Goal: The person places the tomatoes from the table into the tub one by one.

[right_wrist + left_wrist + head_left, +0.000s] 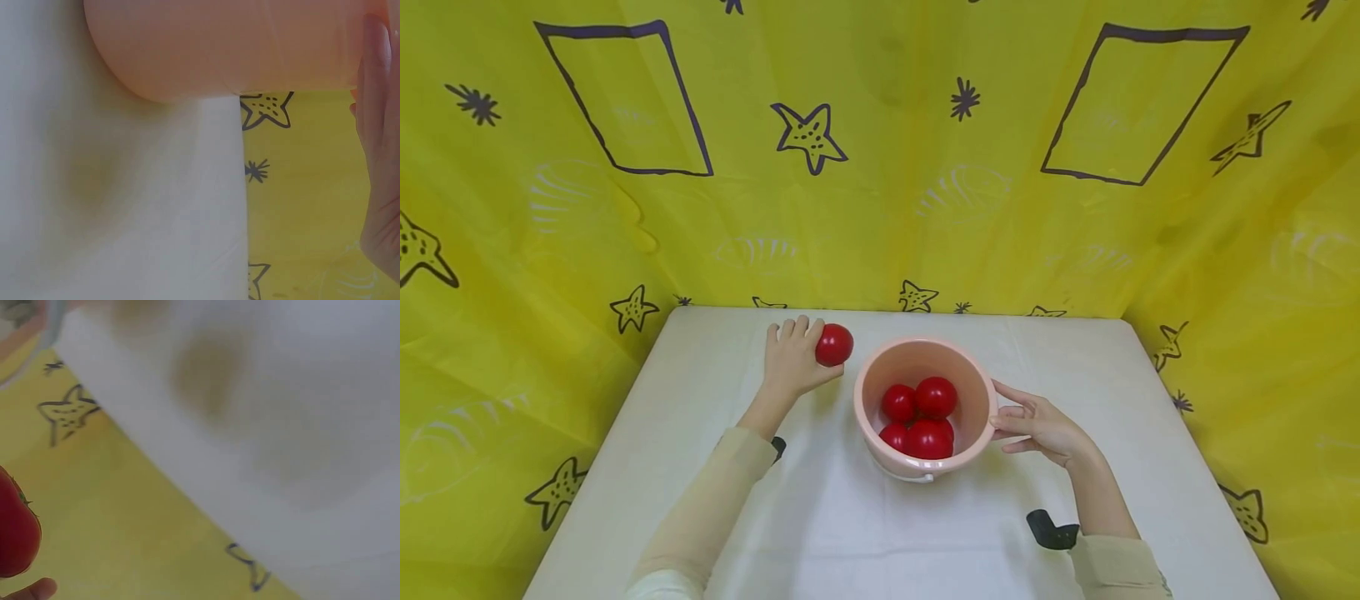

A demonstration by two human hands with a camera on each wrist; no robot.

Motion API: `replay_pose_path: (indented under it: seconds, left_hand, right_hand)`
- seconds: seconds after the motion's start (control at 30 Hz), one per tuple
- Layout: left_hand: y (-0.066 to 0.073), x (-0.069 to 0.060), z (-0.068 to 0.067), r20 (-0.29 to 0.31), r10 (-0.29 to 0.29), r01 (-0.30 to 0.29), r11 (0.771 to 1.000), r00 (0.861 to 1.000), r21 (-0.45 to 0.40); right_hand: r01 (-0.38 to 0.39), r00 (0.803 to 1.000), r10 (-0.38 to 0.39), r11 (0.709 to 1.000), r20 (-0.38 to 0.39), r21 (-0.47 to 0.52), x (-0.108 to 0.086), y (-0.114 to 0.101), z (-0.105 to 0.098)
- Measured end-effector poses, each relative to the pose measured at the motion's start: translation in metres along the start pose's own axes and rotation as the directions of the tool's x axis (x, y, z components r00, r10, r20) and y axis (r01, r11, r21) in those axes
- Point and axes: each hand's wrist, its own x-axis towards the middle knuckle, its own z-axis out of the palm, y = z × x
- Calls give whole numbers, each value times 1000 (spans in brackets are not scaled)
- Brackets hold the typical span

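Observation:
My left hand (792, 360) holds a red tomato (834, 345) above the table, left of a pink bucket (867, 410). In the left wrist view, part of the tomato (17, 528) shows with its green stem, and a fingertip (39, 589) lies below it. Several more red tomatoes (936, 397) are inside the bucket, some overlapping. At the bucket's right side my right hand (1043, 427) holds the rim, its fingers spread against the outer wall. The right wrist view shows the bucket's lower wall (206, 50) and part of the right hand (382, 144).
A white cloth (880, 533) covers the table. Yellow curtains (880, 208) with starfish drawings stand around its back and sides. A white handle (917, 478) hangs at the bucket's front. Black wrist pieces (1052, 532) stick out beside both sleeves.

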Motion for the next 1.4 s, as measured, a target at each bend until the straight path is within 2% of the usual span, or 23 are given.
replay_pose_path:
  seconds: [0.17,0.37,0.47,0.6,0.7,0.8,1.1,1.2,1.3,1.4]
  left_hand:
    - [23,4,-25,-60,72,-71,997,996,9]
    - [49,2,-37,-74,198,-197,980,977,18]
    - [62,-2,-36,-49,265,-264,964,963,33]
    - [78,-6,-32,57,330,-333,942,942,51]
    - [87,-7,-28,155,371,-382,923,916,53]
    - [93,-7,-25,227,414,-439,896,881,69]
    - [102,-2,-20,365,522,-610,771,771,185]
    - [103,-1,-19,396,530,-638,739,750,217]
    - [105,-1,-20,429,522,-652,716,737,249]
    - [106,0,-20,468,511,-671,683,721,287]
  right_hand:
    - [0,1000,0,1000,2,1,0,0,0]
    - [6,1000,-6,1000,8,10,0,1,-1]
    - [3,1000,-3,1000,8,9,0,1,-1]
    - [2,1000,-2,1000,5,3,0,0,-1]
    - [5,1000,-5,1000,4,1,0,0,0]
    - [7,1000,-7,1000,6,2,0,0,0]
    - [9,1000,-9,1000,10,11,0,0,-1]
    - [7,1000,-7,1000,7,5,0,0,-1]
    - [7,1000,-7,1000,4,-1,0,0,-1]
    - [9,1000,-9,1000,5,0,0,0,0]
